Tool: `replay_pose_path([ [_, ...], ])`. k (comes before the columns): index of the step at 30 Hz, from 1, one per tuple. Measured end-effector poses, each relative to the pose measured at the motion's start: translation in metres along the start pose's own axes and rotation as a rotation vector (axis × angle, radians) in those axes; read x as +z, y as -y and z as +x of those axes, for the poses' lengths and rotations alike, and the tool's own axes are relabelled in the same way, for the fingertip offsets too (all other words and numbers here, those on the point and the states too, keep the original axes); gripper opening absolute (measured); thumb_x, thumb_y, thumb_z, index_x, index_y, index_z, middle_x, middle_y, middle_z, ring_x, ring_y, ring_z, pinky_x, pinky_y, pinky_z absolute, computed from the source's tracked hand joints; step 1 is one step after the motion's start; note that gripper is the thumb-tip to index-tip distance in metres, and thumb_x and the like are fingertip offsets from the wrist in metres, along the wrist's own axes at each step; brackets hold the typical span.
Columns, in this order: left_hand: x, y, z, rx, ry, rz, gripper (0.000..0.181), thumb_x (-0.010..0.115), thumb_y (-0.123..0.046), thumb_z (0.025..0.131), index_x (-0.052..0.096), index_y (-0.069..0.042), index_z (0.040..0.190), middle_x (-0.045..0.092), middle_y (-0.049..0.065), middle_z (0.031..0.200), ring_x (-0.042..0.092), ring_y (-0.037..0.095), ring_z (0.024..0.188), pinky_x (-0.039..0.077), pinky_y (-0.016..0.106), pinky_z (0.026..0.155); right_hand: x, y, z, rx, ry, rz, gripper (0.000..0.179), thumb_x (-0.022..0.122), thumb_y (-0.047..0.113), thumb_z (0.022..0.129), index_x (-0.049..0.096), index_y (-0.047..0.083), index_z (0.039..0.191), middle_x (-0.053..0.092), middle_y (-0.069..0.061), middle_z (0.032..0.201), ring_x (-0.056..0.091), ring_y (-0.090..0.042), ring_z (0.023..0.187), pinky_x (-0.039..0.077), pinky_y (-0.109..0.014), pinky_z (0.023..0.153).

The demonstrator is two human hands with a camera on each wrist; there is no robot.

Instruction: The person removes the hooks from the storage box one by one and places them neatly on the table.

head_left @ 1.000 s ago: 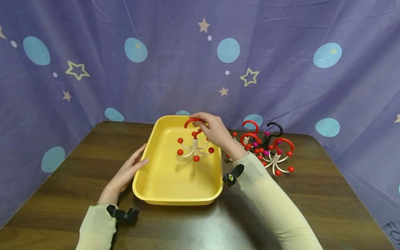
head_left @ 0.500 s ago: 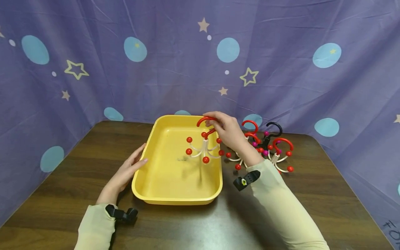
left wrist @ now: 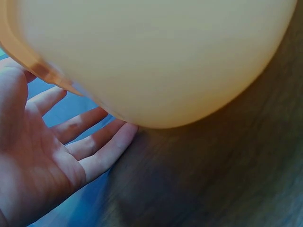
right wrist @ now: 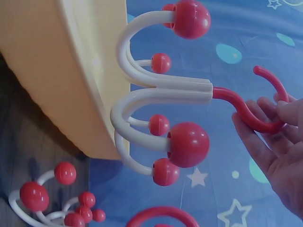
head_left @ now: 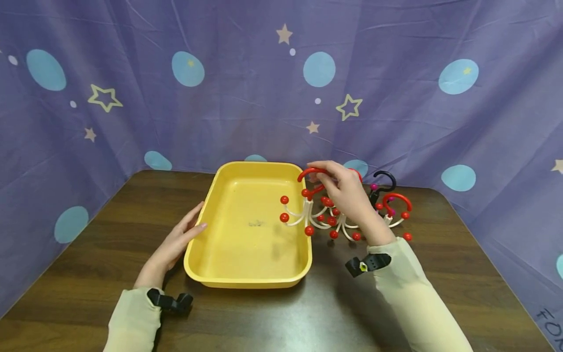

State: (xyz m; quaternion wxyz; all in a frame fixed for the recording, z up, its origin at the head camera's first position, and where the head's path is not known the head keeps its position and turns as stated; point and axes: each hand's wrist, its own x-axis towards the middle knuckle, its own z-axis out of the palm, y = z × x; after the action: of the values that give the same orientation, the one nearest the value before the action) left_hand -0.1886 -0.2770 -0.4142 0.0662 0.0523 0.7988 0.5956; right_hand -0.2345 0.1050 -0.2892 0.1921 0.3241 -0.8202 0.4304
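In the head view my right hand (head_left: pixel 347 190) holds a hanger (head_left: pixel 308 210) by its red hook, with its white curved arms and red ball tips hanging down. The hanger is above the right rim of the yellow tray (head_left: pixel 248 281). In the right wrist view the fingers are curled round the red hook (right wrist: pixel 255 124), and the arms point towards the tray wall (right wrist: pixel 102 94). My left hand (head_left: pixel 176 244) rests against the tray's left side. In the left wrist view its fairly straight fingers (left wrist: pixel 102 151) touch the outer wall (left wrist: pixel 165 94), and its thumb lies at the rim.
Right of the tray, similar hangers stand on the wooden table (head_left: pixel 444 274): one with a red hook (head_left: pixel 398 198), one with a black hook (head_left: pixel 389 181), and others partly hidden by my right hand. A purple curtain (head_left: pixel 246 98) hangs behind the table.
My right hand has carried the hanger to the right, from over the tray's middle to its right rim. My left hand and the tray stay nearly where they were.
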Motion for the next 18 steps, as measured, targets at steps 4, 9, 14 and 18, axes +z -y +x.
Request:
replay_pose_path([
  [4, 0.0, 0.0, 0.0, -0.002, -0.001, -0.001, 0.064, 0.047, -0.035, 0.094, 0.011, -0.028, 0.147, 0.02, 0.017, 0.148, 0.038, 0.029, 0.121, 0.044, 0.026, 0.083, -0.009, -0.001, -0.007, -0.006, -0.031, -0.027, 0.025, 0.052, 0.012, 0.092, 0.062, 0.016, 0.115, 0.068, -0.001, 0.092, 0.063, -0.009, 0.083, 0.049, -0.022, 0.065],
  [9, 0.0, -0.002, 0.0, -0.001, 0.002, -0.007, 0.065, 0.047, -0.035, 0.094, 0.011, -0.028, 0.147, 0.021, 0.018, 0.147, 0.039, 0.032, 0.121, 0.045, 0.027, 0.082, -0.018, -0.002, -0.018, -0.009, -0.054, -0.063, 0.024, 0.054, 0.013, 0.091, 0.063, 0.018, 0.113, 0.068, 0.002, 0.088, 0.063, -0.008, 0.076, 0.045, -0.019, 0.056],
  [14, 0.001, -0.003, -0.001, -0.007, 0.008, -0.005, 0.065, 0.046, -0.036, 0.094, 0.009, -0.029, 0.147, 0.018, 0.016, 0.149, 0.034, 0.035, 0.124, 0.044, 0.028, 0.084, -0.027, -0.004, -0.029, -0.028, -0.069, -0.085, 0.025, 0.054, 0.01, 0.091, 0.063, 0.017, 0.113, 0.068, -0.001, 0.086, 0.062, -0.011, 0.074, 0.044, -0.017, 0.056],
  [18, 0.001, -0.003, -0.001, -0.005, 0.008, -0.01, 0.065, 0.046, -0.035, 0.094, 0.009, -0.029, 0.147, 0.018, 0.016, 0.149, 0.035, 0.034, 0.124, 0.044, 0.027, 0.083, -0.035, 0.003, -0.037, -0.034, -0.098, -0.085, 0.025, 0.057, 0.004, 0.088, 0.064, 0.012, 0.111, 0.068, -0.004, 0.086, 0.062, -0.008, 0.076, 0.044, -0.014, 0.061],
])
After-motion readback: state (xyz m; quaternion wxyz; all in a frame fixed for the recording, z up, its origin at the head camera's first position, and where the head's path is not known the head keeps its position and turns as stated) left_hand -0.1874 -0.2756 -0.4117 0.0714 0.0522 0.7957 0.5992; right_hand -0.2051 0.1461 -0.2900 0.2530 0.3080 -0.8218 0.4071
